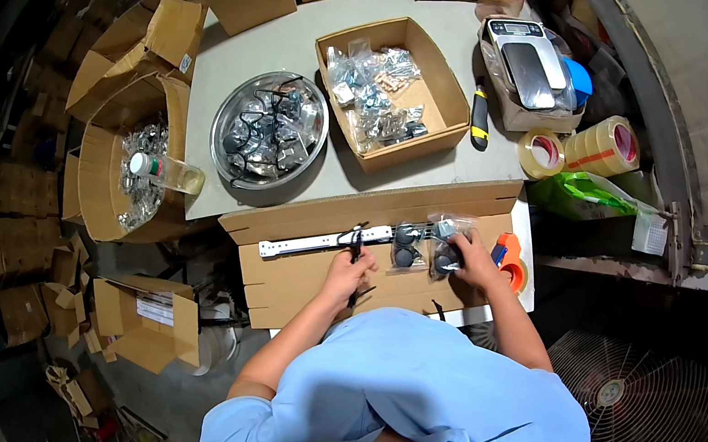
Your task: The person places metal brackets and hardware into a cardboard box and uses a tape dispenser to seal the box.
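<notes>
My left hand [347,274] is closed on a bundle of thin black strips [356,247], whose loose ends stick out above and below the fingers. Beneath them, a long white slotted rail [304,246] lies along a flattened cardboard piece [298,284]. My right hand [471,260] grips a clear plastic bag [441,258] with dark round parts and some pale hardware in it, at the rail's right end. A second clear bag [406,250] of dark round parts rests just left of it. An orange tape dispenser [509,262] sits to the right of my right hand.
A metal bowl [223,122] of bagged parts and black strips stands beyond, beside an open carton [440,147] of hardware bags. Farther right are a yellow-black cutter [480,116], tape rolls [602,147] and a scale with a phone [530,75]. Cartons stand left; a fan [620,411] is lower right.
</notes>
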`<action>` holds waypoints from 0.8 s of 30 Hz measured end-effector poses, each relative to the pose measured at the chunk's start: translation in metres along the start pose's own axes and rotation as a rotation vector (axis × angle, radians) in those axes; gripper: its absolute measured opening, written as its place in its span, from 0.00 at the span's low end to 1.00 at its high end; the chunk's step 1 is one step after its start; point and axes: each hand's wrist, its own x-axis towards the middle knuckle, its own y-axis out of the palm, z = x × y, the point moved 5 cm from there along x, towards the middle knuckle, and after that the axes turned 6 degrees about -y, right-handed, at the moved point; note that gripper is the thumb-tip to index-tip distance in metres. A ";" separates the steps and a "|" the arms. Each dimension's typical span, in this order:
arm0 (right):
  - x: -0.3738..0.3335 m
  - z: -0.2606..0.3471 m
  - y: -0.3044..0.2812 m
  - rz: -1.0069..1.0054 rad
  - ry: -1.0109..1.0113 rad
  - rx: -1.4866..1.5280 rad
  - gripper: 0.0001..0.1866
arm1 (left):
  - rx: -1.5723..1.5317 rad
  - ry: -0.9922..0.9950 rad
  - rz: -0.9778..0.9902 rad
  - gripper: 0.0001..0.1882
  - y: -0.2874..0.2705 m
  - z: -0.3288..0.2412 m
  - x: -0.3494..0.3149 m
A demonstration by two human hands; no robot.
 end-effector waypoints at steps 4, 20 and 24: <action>-0.020 0.054 -0.035 0.015 -0.132 0.166 0.32 | 0.267 0.164 0.009 0.17 0.034 -0.030 0.011; -0.025 0.106 -0.015 -0.562 0.027 1.262 0.19 | -0.516 0.124 0.013 0.09 0.087 -0.020 -0.026; -0.019 0.105 -0.024 -0.535 -0.093 1.225 0.21 | -0.044 0.277 -0.014 0.09 0.079 -0.029 -0.046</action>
